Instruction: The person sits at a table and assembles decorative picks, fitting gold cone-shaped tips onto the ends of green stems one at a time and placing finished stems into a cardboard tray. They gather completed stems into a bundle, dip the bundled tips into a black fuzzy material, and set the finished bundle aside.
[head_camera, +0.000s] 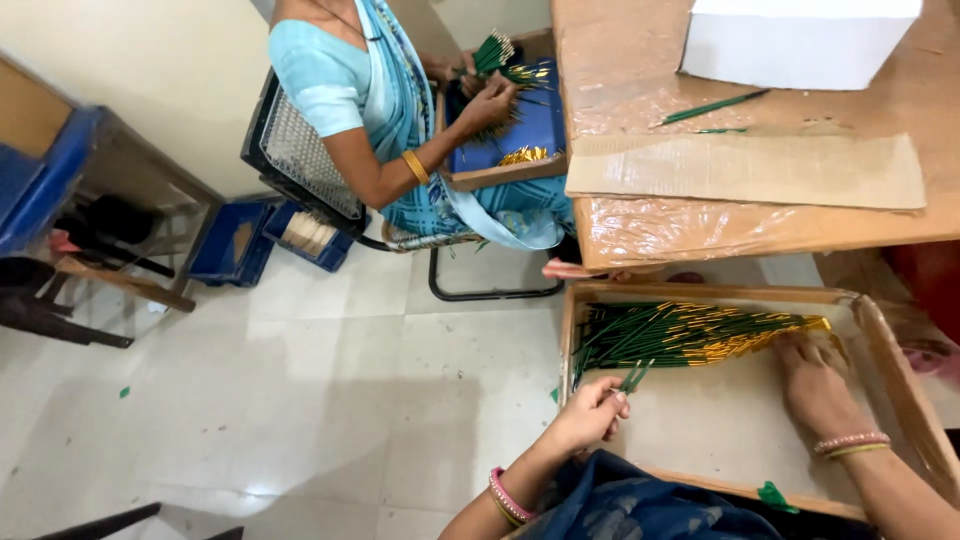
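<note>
One wooden tray (880, 330) on the person's lap holds a heap of green and gold sticks (690, 333). The left hand (592, 412) pinches a few sticks at the heap's near end; the right hand (815, 385) lies flat on the gold tips. A co-worker (380, 100) bunches sticks over a second tray (500, 175)

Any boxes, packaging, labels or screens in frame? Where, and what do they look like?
White box: top right on the table, rectangular, plain, cut off by the frame edge.
Cardboard strip: flat on the table in front of the box, long, brown.
Clear plastic sheet: covers the table top, wrinkled, shiny.
No labels, signs or screens show.
</note>
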